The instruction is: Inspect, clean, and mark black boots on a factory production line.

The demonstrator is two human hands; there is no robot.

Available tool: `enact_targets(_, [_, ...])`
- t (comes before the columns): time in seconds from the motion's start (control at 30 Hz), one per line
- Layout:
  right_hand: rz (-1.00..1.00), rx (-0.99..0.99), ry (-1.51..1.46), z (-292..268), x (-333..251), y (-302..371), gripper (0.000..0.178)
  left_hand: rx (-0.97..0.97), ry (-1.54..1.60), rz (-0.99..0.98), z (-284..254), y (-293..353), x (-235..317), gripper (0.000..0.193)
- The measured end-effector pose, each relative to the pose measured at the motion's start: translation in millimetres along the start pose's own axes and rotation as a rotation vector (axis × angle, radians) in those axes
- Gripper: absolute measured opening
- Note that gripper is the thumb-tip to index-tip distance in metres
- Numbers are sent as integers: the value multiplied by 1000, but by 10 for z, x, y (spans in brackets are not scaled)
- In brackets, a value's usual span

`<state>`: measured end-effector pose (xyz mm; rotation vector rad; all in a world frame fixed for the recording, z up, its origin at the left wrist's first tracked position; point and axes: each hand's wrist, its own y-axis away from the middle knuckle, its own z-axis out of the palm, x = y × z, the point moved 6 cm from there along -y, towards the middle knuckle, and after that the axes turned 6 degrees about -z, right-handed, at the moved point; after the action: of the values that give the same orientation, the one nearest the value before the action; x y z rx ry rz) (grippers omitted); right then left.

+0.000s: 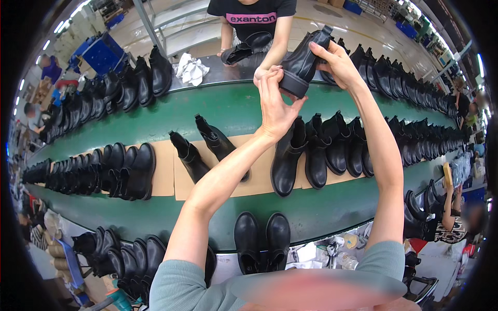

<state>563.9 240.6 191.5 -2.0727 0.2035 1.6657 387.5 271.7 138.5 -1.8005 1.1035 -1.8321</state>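
Both my hands hold up a black ankle boot point(302, 61) at arm's length over the far side of the green table. My left hand point(276, 101) grips it low, its fingers and thumb curled about the thick sole. Higher up, my right hand point(337, 63) pinches the shaft between thumb and fingers, just below the pull tab. The boot is tilted, its opening toward the upper right. Below my arms, a pair of black boots point(210, 140) lies tipped on brown cardboard point(181, 179), partly behind my left forearm. Another pair point(262, 236) stands at the near edge.
Long rows of black boots point(332, 142) line the green table point(218, 220) on both sides. Across from me, a person in a dark shirt point(254, 15) handles a black boot point(244, 49). Crumpled white paper point(192, 70) lies on the far ledge. Other people work at the right.
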Motion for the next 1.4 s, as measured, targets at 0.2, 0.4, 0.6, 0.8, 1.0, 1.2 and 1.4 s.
enact_targets(0.2, [-12,-6,-191,-77,248,203,26,-19,-81,86,51,203,-59,71])
enact_targets(0.4, [-23,44,-307,-88,440,301,24,-52,-110,97,90,268,-125,69])
enact_targets(0.6, [6,111,-367,-101,552,216,25,-86,-124,103,99,184,-192,73])
enact_targets(0.8, [47,238,-229,-180,653,69,35,-127,-112,94,119,-17,-225,77])
enact_targets(1.0, [44,293,-134,-177,606,-75,41,-146,-41,2,156,-160,-382,74])
enact_targets(1.2, [30,298,-69,-121,463,-103,43,-262,-4,-1,72,-287,-500,78])
enact_targets(1.4, [39,346,10,-642,708,-308,50,-413,-517,70,-362,-33,-963,79])
